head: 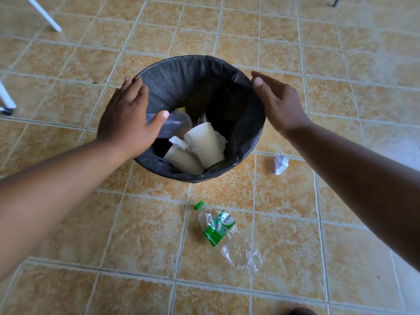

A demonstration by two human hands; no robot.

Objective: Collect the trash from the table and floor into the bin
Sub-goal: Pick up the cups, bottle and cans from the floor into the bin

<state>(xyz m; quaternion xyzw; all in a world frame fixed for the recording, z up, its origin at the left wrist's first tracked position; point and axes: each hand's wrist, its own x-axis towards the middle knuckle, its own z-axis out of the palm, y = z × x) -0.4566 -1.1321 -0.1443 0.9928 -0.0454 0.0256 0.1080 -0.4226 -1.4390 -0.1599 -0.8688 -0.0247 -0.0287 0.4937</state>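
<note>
A round bin (186,73) lined with a dark bag stands on the tiled floor. Inside lie paper cups (204,144), a clear plastic cup (175,126) and crumpled tissue. My left hand (127,119) rests over the bin's left rim, fingers spread, holding nothing. My right hand (279,103) hovers at the right rim, fingers loosely extended and empty. A crushed clear plastic bottle (225,235) with a green cap and label lies on the floor in front of the bin. A crumpled white paper ball (281,163) lies to the bin's right.
White furniture legs (43,14) stand at the upper left, with another leg (5,96) at the left edge. A dark leg (336,1) shows at the top right. Orange-beige tiles (363,53) cover the floor all around.
</note>
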